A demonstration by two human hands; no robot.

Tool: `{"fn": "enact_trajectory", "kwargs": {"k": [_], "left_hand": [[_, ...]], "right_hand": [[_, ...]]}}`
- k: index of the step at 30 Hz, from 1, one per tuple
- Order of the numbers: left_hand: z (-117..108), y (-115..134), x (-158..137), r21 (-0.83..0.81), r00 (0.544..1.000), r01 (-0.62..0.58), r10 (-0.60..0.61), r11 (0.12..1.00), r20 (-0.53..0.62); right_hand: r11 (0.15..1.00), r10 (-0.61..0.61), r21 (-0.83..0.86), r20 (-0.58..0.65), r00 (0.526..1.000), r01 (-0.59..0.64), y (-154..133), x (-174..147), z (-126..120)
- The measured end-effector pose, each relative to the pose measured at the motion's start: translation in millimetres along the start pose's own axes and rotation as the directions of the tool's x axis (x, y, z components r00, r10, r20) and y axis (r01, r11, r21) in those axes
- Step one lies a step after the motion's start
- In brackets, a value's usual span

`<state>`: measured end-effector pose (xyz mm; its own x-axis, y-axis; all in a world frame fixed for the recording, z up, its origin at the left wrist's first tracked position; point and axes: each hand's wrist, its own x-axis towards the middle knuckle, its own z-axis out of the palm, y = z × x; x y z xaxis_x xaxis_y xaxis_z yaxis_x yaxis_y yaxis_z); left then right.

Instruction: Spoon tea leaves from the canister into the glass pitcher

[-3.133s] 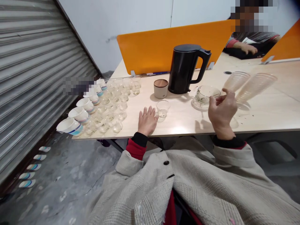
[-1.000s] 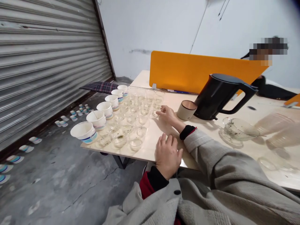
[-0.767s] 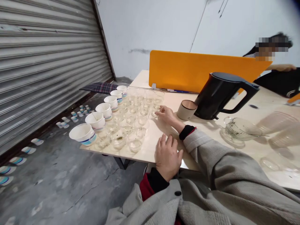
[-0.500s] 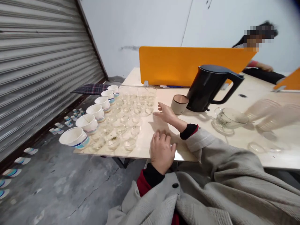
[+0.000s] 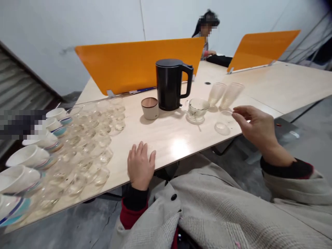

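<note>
My left hand (image 5: 141, 166) lies flat near the table's front edge, fingers stretched, holding nothing. At the right, my right hand (image 5: 255, 126) hovers by the table edge with thumb and fingers curved and slightly apart; nothing shows between them. Closest to its fingertips are two tall stacks of clear plastic cups (image 5: 230, 97) and a small clear round dish (image 5: 222, 128). Left of these, a glass cup (image 5: 197, 108) with dark bits inside stands on a glass saucer (image 5: 195, 119). A black electric kettle (image 5: 169, 86) and a cream cup with a brown inside (image 5: 150, 110) stand farther back.
Rows of clear plastic cups (image 5: 88, 145) with pale liquid fill the table's left side. White paper cups (image 5: 28, 157) line its outer edge. Orange dividers (image 5: 135, 67) stand behind, and a person (image 5: 204, 38) sits beyond them.
The view has swung to the right. My right hand has moved from beside the cream cup to the right end, near the stacked cups. My left hand still rests on the table.
</note>
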<state>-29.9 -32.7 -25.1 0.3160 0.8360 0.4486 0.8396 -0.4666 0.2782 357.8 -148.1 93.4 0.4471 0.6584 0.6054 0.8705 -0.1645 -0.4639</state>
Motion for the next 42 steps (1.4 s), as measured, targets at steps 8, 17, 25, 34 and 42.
{"fn": "enact_trajectory", "kwargs": {"k": [8,17,25,34,42], "left_hand": [[-0.5,-4.8,1.9,0.041,0.999,-0.045,0.046,0.998,-0.012],[-3.0,-0.1,0.7,0.025,1.0,0.003,-0.003,1.0,0.0],[-5.8,8.7,-1.4,-0.006,0.997,0.068,-0.068,0.998,0.037],[-10.0,14.4,-1.5,0.014,0.993,0.079,-0.08,0.997,0.083],[-12.1,16.5,-2.1,0.013,0.992,0.085,-0.086,0.996,0.095]], "right_hand": [[0.959,-0.128,-0.217,0.25,0.96,0.185,77.8,1.5,21.0],[0.962,-0.227,-0.128,0.112,0.967,0.241,30.3,-6.1,10.7],[0.841,-0.482,0.358,0.151,0.863,0.407,-72.8,-21.2,82.9],[0.744,-0.645,0.44,0.278,0.712,0.502,-132.8,-8.3,176.1],[0.726,-0.654,0.471,0.248,0.714,0.502,-134.2,-6.1,179.1]]}}
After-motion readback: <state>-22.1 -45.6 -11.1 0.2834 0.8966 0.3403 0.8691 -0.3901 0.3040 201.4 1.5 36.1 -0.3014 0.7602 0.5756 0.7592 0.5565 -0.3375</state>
